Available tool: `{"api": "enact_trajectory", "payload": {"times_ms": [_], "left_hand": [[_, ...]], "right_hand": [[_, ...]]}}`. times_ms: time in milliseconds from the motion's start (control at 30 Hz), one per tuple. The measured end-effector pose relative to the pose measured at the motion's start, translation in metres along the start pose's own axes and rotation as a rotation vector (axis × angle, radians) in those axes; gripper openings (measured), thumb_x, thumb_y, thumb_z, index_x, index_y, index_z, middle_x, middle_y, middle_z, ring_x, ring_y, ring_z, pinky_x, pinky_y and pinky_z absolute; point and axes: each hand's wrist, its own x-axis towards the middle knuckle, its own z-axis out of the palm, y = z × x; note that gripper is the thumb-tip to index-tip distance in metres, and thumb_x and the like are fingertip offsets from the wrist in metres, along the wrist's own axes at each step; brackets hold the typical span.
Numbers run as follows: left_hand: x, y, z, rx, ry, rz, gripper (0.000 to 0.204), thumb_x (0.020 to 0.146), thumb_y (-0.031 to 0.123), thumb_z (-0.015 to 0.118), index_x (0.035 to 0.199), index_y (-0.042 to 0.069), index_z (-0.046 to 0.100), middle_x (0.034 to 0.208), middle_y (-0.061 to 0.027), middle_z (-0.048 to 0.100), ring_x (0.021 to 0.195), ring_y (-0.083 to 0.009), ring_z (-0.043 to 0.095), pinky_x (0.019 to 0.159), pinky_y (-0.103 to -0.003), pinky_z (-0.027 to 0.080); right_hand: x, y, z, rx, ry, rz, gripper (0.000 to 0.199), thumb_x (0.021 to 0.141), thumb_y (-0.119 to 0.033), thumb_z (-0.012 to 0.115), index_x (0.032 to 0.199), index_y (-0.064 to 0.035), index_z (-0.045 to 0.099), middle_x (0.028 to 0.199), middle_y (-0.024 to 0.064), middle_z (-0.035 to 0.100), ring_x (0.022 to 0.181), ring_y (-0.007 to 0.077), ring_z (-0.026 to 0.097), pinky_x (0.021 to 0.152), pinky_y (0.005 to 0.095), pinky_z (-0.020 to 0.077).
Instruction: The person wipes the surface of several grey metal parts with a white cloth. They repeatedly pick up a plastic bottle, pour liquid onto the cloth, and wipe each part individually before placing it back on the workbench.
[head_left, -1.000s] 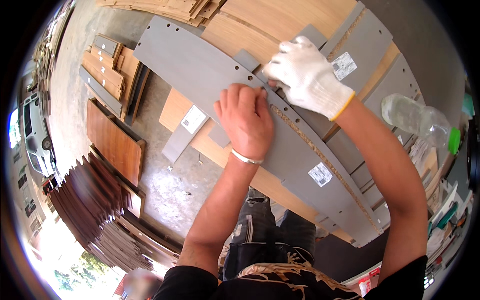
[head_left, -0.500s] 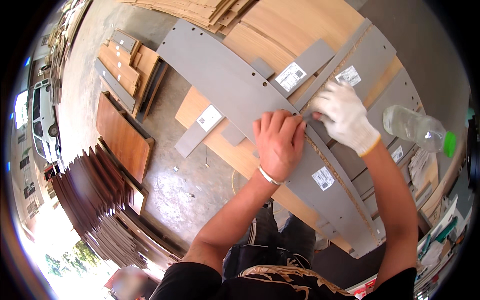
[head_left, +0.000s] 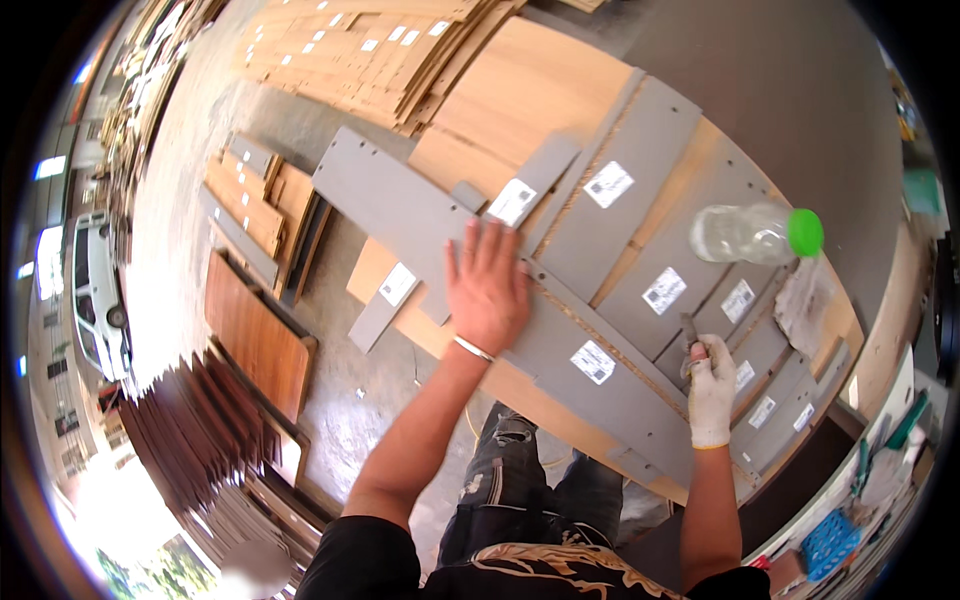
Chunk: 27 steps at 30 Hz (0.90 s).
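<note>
My left hand [head_left: 488,295] lies open, palm down, on a long grey board [head_left: 395,195] with holes along its edge. A bracelet is on that wrist. My right hand [head_left: 712,395], in a white knitted glove, is closed around a small tool with a short, flat, dark blade [head_left: 688,328]; its exact kind is hard to make out. That hand is over several grey boards with white labels, such as this labelled board [head_left: 640,300]. A strip of raw chipboard edge [head_left: 620,362] runs beside the long board. Beneath everything are light wood panels [head_left: 535,75].
A clear plastic bottle [head_left: 740,235] with a green cap lies on the boards, near a greyish rag [head_left: 805,305]. At the lower right is a blue basket [head_left: 830,545]. Stacked wood panels [head_left: 350,60] and dark brown boards [head_left: 200,430] stand on the floor; a white van [head_left: 95,290] is far left.
My right hand has moved from beside the left hand toward me and to the right, with the blade now visible. My left hand has flattened onto the board. The view has shifted.
</note>
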Motion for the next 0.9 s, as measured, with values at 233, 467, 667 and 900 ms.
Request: {"api": "enact_trajectory", "payload": {"times_ms": [233, 467, 667, 900], "left_hand": [[0.087, -0.090, 0.025, 0.081, 0.136, 0.275, 0.013, 0.086, 0.009, 0.066, 0.077, 0.007, 0.057, 0.083, -0.0148, 0.059, 0.087, -0.0393, 0.060, 0.083, -0.053, 0.049], [0.123, -0.165, 0.008, 0.227, -0.077, -0.049, 0.031, 0.106, 0.029, 0.051, 0.123, 0.013, 0.071, 0.139, -0.0117, 0.064, 0.141, -0.0340, 0.049, 0.126, -0.054, 0.029], [0.116, -0.165, 0.031, 0.218, 0.047, -0.258, 0.064, 0.111, 0.038, 0.043, 0.159, -0.004, 0.040, 0.172, -0.0245, 0.028, 0.161, -0.0407, 0.023, 0.130, -0.053, 0.019], [0.112, -0.137, 0.012, 0.211, 0.001, -0.347, 0.071, 0.106, 0.042, 0.051, 0.158, -0.006, 0.041, 0.169, -0.0242, 0.035, 0.159, -0.0396, 0.027, 0.131, -0.052, 0.019]], "right_hand": [[-0.008, -0.006, -0.029, -0.206, 0.050, 0.001, 0.012, 0.099, -0.010, 0.059, 0.108, -0.0068, 0.066, 0.088, 0.0103, 0.068, 0.080, 0.0215, 0.067, 0.078, 0.0345, 0.0526], [0.018, -0.006, -0.047, -0.210, 0.284, 0.139, 0.017, 0.102, -0.014, 0.059, 0.114, -0.0092, 0.069, 0.091, 0.0088, 0.073, 0.086, 0.0226, 0.071, 0.081, 0.0370, 0.0533], [0.072, -0.009, -0.062, -0.189, 0.443, 0.034, 0.029, 0.102, -0.014, 0.058, 0.129, -0.0100, 0.067, 0.119, 0.0142, 0.076, 0.109, 0.0272, 0.072, 0.098, 0.0378, 0.0527], [0.124, -0.041, -0.058, 0.020, 0.540, 0.194, 0.037, 0.100, -0.008, 0.058, 0.136, -0.0033, 0.064, 0.133, 0.0189, 0.071, 0.117, 0.0327, 0.069, 0.102, 0.0409, 0.0515]]}}
